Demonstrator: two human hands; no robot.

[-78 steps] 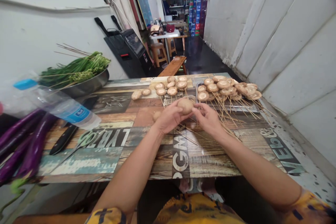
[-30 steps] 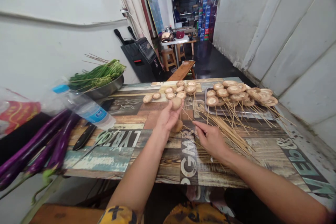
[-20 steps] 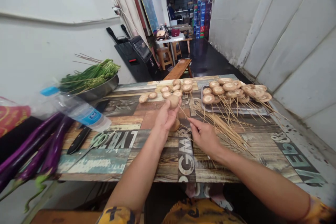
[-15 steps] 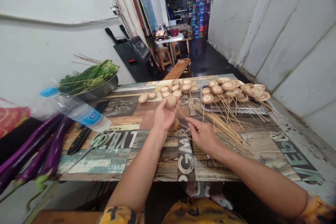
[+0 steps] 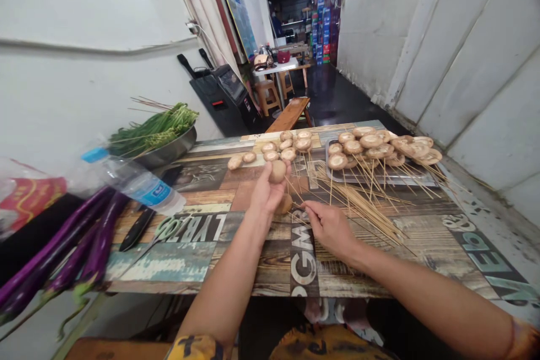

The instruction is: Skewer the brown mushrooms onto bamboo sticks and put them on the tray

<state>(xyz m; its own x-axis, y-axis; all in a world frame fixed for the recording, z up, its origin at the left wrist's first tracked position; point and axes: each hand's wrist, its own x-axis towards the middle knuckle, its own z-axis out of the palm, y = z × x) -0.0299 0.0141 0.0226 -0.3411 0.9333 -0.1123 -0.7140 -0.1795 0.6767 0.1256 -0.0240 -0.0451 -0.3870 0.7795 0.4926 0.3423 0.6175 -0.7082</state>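
Between the thumb and fingers of my left hand point(image 5: 265, 194) is a round brown mushroom point(image 5: 277, 172). My right hand point(image 5: 330, 226) pinches a thin wooden skewer point(image 5: 294, 189), which slants up and left to that mushroom; how deep its tip sits I cannot tell. Just below the left fingers, another mushroom point(image 5: 286, 203) lies on the table. Loose mushrooms point(image 5: 270, 151) are spread a little beyond my left hand. A pile of bare skewers point(image 5: 369, 208) lies beside my right hand. Several skewered mushrooms point(image 5: 371, 142) rest in a shallow tray point(image 5: 328, 164) at the right.
Left of my arm, a water bottle point(image 5: 139, 183) leans near a black-handled knife point(image 5: 137, 229) and purple eggplants point(image 5: 101, 236). A metal bowl point(image 5: 177, 143) of green vegetables point(image 5: 160, 126) stands at the back left. The patterned table point(image 5: 261, 264) ends close in front of me.
The camera view has shifted slightly, moving the scene a little right and down. My left hand still holds the mushroom and my right the skewer, with only slight hand movement.
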